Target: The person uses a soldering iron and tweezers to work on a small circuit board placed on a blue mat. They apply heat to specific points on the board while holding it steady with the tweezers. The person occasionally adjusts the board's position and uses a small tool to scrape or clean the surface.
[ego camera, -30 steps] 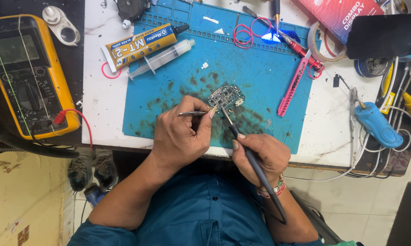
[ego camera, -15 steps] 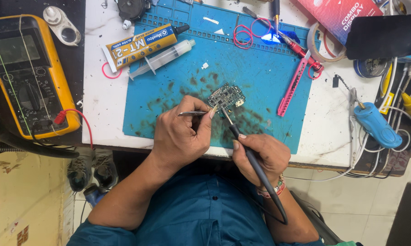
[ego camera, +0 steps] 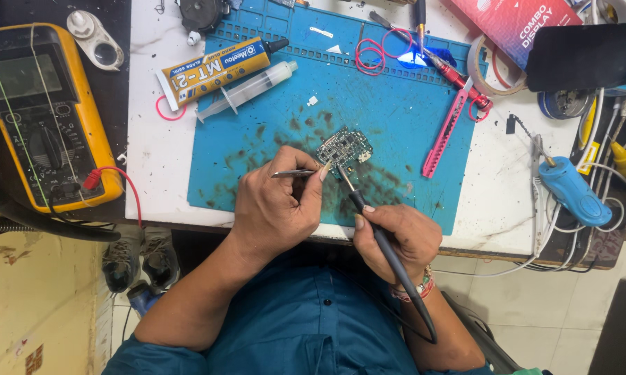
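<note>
left hand [ego camera: 275,208] is pinching tweezers [ego camera: 295,173] shut, right hand [ego camera: 396,232] is gripping soldering iron [ego camera: 375,229], both tips touching circuit board [ego camera: 344,146] lying mid blue mat [ego camera: 396,104], glue tube [ego camera: 212,69] sitting at mat's upper-left edge.

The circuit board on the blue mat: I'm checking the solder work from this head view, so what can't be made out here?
- Circuit board: parts too small to tell apart in the head view.
- Soldering iron tip: its contact point on the board is too small to see.
- Tweezers: rear half hidden in the left hand.
- Iron's grip: partly covered by the right hand.
- Blue mat: top cut off by the frame edge.
</note>
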